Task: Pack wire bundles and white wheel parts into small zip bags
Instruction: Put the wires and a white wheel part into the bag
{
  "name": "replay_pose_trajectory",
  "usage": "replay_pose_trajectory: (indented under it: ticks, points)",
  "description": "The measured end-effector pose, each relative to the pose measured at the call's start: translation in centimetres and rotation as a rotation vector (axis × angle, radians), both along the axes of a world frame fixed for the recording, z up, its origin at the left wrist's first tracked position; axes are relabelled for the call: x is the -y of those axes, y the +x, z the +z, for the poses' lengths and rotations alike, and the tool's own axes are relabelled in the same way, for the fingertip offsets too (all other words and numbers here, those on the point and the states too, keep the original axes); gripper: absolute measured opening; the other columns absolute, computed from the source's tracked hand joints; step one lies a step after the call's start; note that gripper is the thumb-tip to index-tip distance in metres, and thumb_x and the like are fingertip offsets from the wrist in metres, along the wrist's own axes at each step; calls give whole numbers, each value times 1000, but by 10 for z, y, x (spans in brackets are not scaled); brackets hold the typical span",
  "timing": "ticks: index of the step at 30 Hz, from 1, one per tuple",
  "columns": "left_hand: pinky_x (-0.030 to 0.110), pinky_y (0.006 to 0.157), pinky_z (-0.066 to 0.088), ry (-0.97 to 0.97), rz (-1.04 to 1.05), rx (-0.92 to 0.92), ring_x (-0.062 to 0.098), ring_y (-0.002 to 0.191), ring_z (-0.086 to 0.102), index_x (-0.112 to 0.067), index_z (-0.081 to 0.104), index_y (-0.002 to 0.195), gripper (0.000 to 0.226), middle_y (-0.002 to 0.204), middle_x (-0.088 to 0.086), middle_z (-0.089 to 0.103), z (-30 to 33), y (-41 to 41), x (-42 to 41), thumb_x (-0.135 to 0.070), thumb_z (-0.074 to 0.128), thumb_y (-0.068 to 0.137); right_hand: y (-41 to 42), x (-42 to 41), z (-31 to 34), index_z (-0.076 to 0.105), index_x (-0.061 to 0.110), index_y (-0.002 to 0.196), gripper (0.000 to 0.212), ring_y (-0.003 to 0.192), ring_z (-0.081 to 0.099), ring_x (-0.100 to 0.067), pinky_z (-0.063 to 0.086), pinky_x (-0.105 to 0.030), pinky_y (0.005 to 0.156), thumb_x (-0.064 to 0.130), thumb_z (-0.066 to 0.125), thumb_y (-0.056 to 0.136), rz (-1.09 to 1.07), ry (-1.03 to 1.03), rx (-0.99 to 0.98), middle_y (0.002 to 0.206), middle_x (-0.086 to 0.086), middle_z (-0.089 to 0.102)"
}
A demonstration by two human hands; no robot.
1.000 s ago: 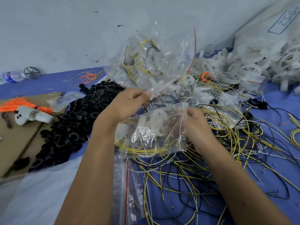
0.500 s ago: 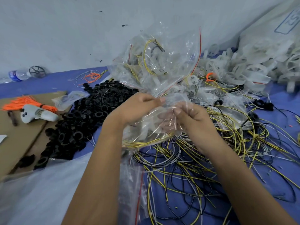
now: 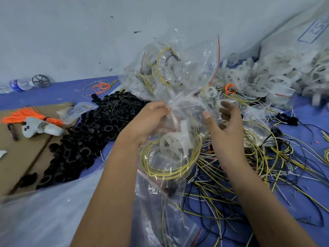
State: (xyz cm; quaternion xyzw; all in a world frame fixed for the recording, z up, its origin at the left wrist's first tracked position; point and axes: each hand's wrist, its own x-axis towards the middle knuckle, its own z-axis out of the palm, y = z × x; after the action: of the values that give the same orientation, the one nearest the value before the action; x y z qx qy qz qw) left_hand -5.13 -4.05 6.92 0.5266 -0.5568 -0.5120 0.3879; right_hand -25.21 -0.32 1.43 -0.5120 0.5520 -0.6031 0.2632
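A: Zip bag (image 3: 170, 145), small and clear, hangs at the centre of the head view. Inside it sit a white wheel part (image 3: 175, 142) and a loop of yellow wire (image 3: 170, 168).

B: Who holds it?

A: The left hand (image 3: 149, 120) pinches the bag's gathered top between thumb and fingers. The right hand (image 3: 225, 125) is just beside the bag, fingers spread and loosely bent, gripping nothing; whether its thumb touches the plastic cannot be told.

B: What surrounds it?

A: Behind the bag, a heap of filled clear bags (image 3: 176, 72) leans against the wall. To the right lies a pile of white wheels (image 3: 267, 79); below that, loose yellow and black wires (image 3: 249, 172) sprawl over a blue cloth (image 3: 302, 202). To the left is a mound of black rings (image 3: 83, 138), then brown cardboard (image 3: 21, 157) carrying orange ties (image 3: 26, 114) and a white controller (image 3: 37, 130).
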Motion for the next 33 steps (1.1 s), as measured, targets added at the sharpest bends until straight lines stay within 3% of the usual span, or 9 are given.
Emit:
replay_pose_trajectory:
  ticks: [2,7,11,16,19,21,25,29,33]
  points:
    - [37,69,60,-14,103,-77,30,71,76,-16,58,80,25,87,17,54,5,0,1,-17,54,105,4,0,1,39,36,138,75,116,56,4,47,-15,91,69,67,77,80,55,149,128,14,54]
    - [42,61,62,-41,243,-335,30,65,74,-6,58,84,20,81,14,66,14,-6,1,-10,54,103,16,-1,0,41,32,139,102,111,71,-23,54,-55,99,74,83,56,440,283,498,124,-1,71]
    - [36,51,59,9,214,-428,32,67,74,-3,60,90,12,89,20,65,20,-15,-2,-5,55,101,13,-4,0,56,25,133,87,106,73,-25,58,-49,91,58,90,60,553,309,495,119,-3,74]
    - [44,73,64,142,100,-356,37,96,75,-10,65,130,45,118,18,74,15,-3,-2,-44,57,101,3,-8,4,77,41,89,14,92,76,-21,61,-32,69,41,81,76,667,288,522,99,2,78]
    - [38,68,63,155,-85,-343,27,86,77,-18,74,110,43,108,11,78,12,8,-3,-53,59,93,1,-9,14,77,28,106,37,105,72,-34,62,-37,77,56,75,81,778,352,485,112,-9,76]
    - [39,68,64,160,-166,-294,24,79,77,-20,78,98,30,99,7,78,8,14,-2,-47,65,92,0,-9,27,82,20,95,52,100,72,-33,60,-26,73,63,55,92,740,430,508,102,-9,78]
    - [55,89,59,164,-262,-160,35,102,71,-20,64,132,49,118,9,72,-7,16,-1,-41,69,89,-7,-9,17,78,19,93,60,70,73,-18,54,-24,58,73,53,88,541,336,136,82,1,77]
    - [32,63,61,119,-167,-160,17,74,70,-14,68,103,30,93,3,74,-19,15,-2,-34,74,82,-9,-7,4,62,6,71,54,50,51,-15,38,-28,55,53,58,97,383,318,-133,57,-2,54]
    - [43,81,61,117,-134,-186,29,93,72,-15,79,96,28,115,17,74,-21,22,0,-37,74,79,-15,-5,3,62,-15,90,55,53,63,-22,49,-26,51,40,65,97,542,457,51,66,-11,63]
